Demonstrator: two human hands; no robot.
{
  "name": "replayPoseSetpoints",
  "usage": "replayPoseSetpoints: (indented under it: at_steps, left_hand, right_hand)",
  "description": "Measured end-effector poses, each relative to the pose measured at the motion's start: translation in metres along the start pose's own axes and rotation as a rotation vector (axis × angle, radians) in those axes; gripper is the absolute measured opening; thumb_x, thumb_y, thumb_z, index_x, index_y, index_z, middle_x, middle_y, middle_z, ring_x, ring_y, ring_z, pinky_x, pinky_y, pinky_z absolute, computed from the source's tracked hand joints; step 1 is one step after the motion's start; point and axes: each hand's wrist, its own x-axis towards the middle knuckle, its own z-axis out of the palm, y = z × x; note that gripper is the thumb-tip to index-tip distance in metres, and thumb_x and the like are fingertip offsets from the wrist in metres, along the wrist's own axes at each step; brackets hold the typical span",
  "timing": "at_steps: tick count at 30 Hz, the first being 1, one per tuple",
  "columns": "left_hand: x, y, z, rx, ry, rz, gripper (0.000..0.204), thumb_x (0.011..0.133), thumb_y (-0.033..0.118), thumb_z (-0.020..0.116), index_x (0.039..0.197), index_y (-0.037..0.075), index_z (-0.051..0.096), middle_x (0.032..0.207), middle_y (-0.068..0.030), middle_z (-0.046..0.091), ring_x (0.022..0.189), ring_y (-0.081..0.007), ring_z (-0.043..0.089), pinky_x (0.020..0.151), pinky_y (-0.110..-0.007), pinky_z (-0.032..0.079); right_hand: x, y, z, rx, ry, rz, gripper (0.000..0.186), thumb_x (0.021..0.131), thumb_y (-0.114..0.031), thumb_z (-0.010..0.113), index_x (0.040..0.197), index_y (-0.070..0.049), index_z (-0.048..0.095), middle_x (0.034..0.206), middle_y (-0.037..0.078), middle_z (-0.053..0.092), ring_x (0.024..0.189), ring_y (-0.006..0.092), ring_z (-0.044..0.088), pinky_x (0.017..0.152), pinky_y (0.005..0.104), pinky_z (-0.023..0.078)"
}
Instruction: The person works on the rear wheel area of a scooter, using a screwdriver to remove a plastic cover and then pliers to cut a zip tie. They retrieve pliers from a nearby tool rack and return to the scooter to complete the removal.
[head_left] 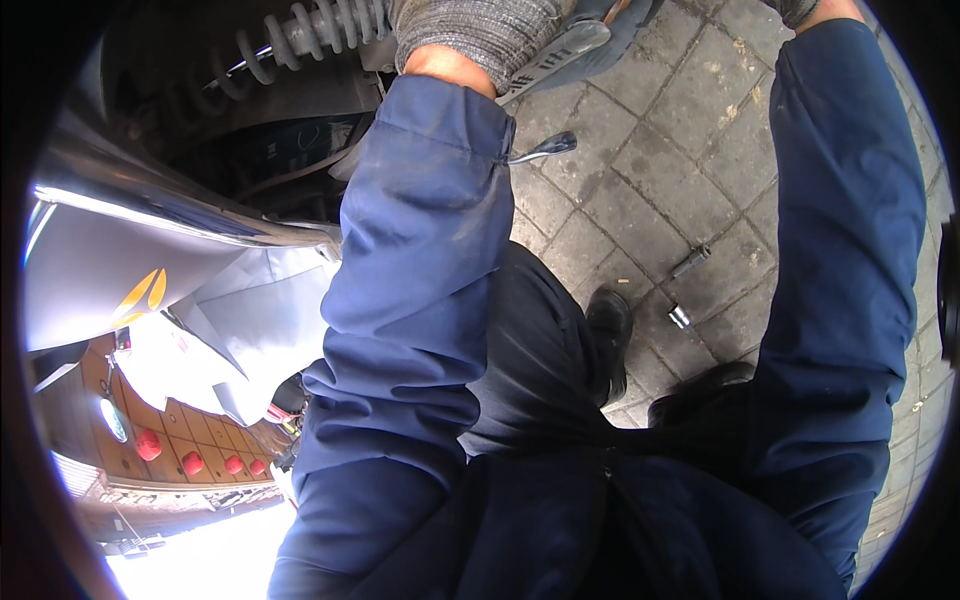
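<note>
My left hand, in a grey knit glove, is at the top centre beside a grey coil spring and a metal lever-like part of a vehicle; its fingers are hidden. A metal tool handle shows just right of my left cuff, its other end hidden. My right hand, also gloved, is cut off at the upper right edge, so what it holds cannot be seen. A dark socket piece and a shiny socket lie on the paving between my arms.
The vehicle's grey body panel with an orange emblem fills the left, below its dark underside. My shoe stands on the paving near the sockets. Red round objects hang in the bright background at the lower left.
</note>
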Motion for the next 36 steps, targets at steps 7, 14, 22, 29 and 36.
replayPoseSetpoints:
  at_steps: [7, 14, 22, 29, 36]
  left_hand:
    - [0.001, 0.002, 0.0, 0.049, 0.036, 0.018, 0.048, 0.077, 0.032, 0.069, 0.111, -0.001, 0.061, 0.088, -0.0246, 0.066, 0.087, -0.0361, 0.065, 0.075, -0.04, 0.051]
    - [0.001, 0.003, -0.002, 0.099, -0.006, -0.049, 0.054, 0.077, 0.031, 0.07, 0.111, -0.009, 0.058, 0.091, -0.0265, 0.066, 0.089, -0.035, 0.066, 0.078, -0.038, 0.051]
    - [0.001, 0.002, 0.003, 0.041, -0.003, -0.056, 0.056, 0.078, 0.028, 0.071, 0.115, -0.011, 0.055, 0.099, -0.027, 0.065, 0.095, -0.0324, 0.065, 0.082, -0.035, 0.05]
    - [0.002, 0.002, 0.002, -0.022, -0.028, -0.016, 0.06, 0.077, 0.032, 0.071, 0.114, -0.012, 0.056, 0.099, -0.0277, 0.064, 0.095, -0.0343, 0.065, 0.082, -0.037, 0.05]
    - [0.006, -0.002, 0.0, 0.277, -0.094, -0.1, 0.065, 0.078, 0.05, 0.063, 0.112, -0.005, 0.059, 0.091, -0.0266, 0.065, 0.089, -0.0383, 0.064, 0.08, -0.043, 0.049]
  right_hand:
    - [-0.015, -0.006, 0.006, 1.05, 0.131, 0.62, 0.009, 0.07, -0.02, 0.067, 0.076, -0.014, 0.065, 0.071, 0.006, 0.061, 0.071, 0.0269, 0.06, 0.069, 0.0384, 0.047]
    - [-0.021, -0.018, -0.003, 0.644, 0.298, 0.447, 0.032, 0.067, -0.027, 0.069, 0.089, -0.004, 0.062, 0.077, 0.015, 0.063, 0.073, 0.0281, 0.062, 0.066, 0.0372, 0.05]
    - [-0.031, -0.034, 0.034, 1.76, 0.42, 0.939, 0.025, 0.065, -0.014, 0.073, 0.084, -0.008, 0.057, 0.071, 0.005, 0.06, 0.059, 0.0135, 0.058, 0.047, 0.029, 0.046]
    - [-0.041, -0.075, 0.068, 2.144, 0.523, 1.172, 0.021, 0.066, -0.01, 0.071, 0.074, -0.014, 0.052, 0.065, 0.001, 0.055, 0.054, 0.0122, 0.056, 0.044, 0.0266, 0.045]
    - [-0.036, -0.074, 0.062, 1.838, 0.6, 1.14, 0.017, 0.07, -0.008, 0.069, 0.073, -0.011, 0.053, 0.065, -0.001, 0.053, 0.053, 0.0096, 0.05, 0.047, 0.0261, 0.042]
